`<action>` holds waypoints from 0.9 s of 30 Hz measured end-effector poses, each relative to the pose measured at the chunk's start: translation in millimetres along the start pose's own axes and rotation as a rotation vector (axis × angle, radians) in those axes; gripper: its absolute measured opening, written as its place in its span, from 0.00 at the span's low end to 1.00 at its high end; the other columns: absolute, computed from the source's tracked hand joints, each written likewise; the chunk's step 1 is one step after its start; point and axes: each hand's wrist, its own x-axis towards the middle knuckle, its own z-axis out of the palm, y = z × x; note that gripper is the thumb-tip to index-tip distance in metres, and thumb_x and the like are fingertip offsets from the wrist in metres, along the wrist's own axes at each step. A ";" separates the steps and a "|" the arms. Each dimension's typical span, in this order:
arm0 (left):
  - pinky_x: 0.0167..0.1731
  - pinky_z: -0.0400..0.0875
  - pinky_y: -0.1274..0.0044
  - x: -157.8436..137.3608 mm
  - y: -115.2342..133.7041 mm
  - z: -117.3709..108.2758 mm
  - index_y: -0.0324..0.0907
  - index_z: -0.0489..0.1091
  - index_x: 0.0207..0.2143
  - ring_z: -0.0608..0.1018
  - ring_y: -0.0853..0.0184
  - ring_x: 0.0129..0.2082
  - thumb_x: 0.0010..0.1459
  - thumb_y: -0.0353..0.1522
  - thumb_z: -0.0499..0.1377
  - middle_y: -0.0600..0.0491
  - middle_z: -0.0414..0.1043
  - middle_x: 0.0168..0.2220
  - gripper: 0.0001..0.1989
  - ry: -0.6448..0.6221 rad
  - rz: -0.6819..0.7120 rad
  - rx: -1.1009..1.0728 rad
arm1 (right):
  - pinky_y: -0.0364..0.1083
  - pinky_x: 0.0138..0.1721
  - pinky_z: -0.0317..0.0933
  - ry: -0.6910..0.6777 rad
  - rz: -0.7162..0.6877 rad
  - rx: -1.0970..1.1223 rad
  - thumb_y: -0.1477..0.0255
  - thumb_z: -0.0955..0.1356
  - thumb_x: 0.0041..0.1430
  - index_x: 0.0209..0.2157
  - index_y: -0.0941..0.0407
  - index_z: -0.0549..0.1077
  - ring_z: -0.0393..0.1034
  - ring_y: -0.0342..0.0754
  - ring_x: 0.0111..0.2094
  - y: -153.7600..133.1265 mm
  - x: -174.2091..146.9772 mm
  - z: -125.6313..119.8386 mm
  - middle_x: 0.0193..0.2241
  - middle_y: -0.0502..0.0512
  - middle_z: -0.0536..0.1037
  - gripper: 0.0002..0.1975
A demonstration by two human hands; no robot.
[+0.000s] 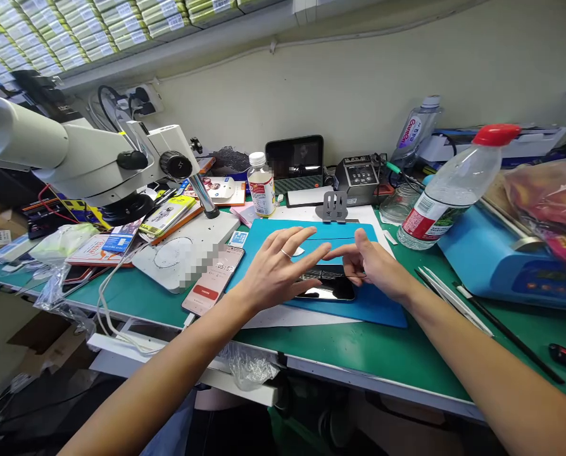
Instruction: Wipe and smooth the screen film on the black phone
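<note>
Above a dark glossy smartphone (337, 291) I hold both hands. The phone lies on a blue work mat (378, 311), partly covered from view by my fingers. My left hand (276, 266) is open, palm down, its fingers spread and a ring on one of them. My right hand (375, 263) has its thumb raised and its index finger stretched toward the left fingertips, the other fingers loosely bent; nothing shows in it. Whether the two index fingertips touch, I cannot tell. Left of the mat lies another phone (214, 282) with a lit screen and a white cable plugged in.
A microscope (88, 152) on a white base (183, 247) stands at left. A small bottle (261, 187), a dark-screened device (295, 158) and a grey stand (333, 206) are behind the mat. To the right are a large red-capped bottle (454, 190), tweezers (454, 301) and a blue machine (501, 259).
</note>
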 end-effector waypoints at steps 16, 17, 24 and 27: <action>0.51 0.72 0.59 -10.5 -2.3 -8.0 0.43 0.73 0.55 0.76 0.52 0.52 0.64 0.41 0.62 0.39 0.70 0.59 0.19 -0.181 -0.159 -0.181 | 0.45 0.26 0.62 0.235 -0.061 -0.163 0.35 0.49 0.57 0.43 0.59 0.80 0.65 0.44 0.20 5.5 1.5 -5.4 0.22 0.56 0.75 0.48; 0.52 0.72 0.60 -12.7 -1.8 -9.6 0.44 0.73 0.55 0.76 0.53 0.53 0.64 0.41 0.63 0.40 0.70 0.59 0.20 -0.217 -0.200 -0.247 | 0.47 0.31 0.64 0.287 -0.094 -0.216 0.36 0.49 0.59 0.42 0.58 0.80 0.68 0.46 0.24 7.2 2.0 -6.3 0.25 0.57 0.77 0.46; 0.57 0.69 0.66 -17.6 0.3 -10.3 0.48 0.67 0.57 0.73 0.56 0.58 0.59 0.41 0.67 0.46 0.70 0.59 0.26 -0.351 -0.326 -0.595 | 0.55 0.49 0.66 0.295 -0.162 -0.375 0.42 0.49 0.65 0.52 0.56 0.77 0.74 0.56 0.44 16.1 4.8 -9.0 0.40 0.61 0.80 0.42; 0.56 0.69 0.65 -18.1 -1.7 -7.1 0.48 0.64 0.59 0.74 0.57 0.57 0.59 0.41 0.68 0.47 0.72 0.58 0.29 -0.369 -0.335 -0.616 | 0.58 0.54 0.64 0.204 -0.153 -0.418 0.41 0.53 0.64 0.52 0.55 0.77 0.73 0.60 0.50 13.2 4.7 -12.8 0.46 0.62 0.80 0.39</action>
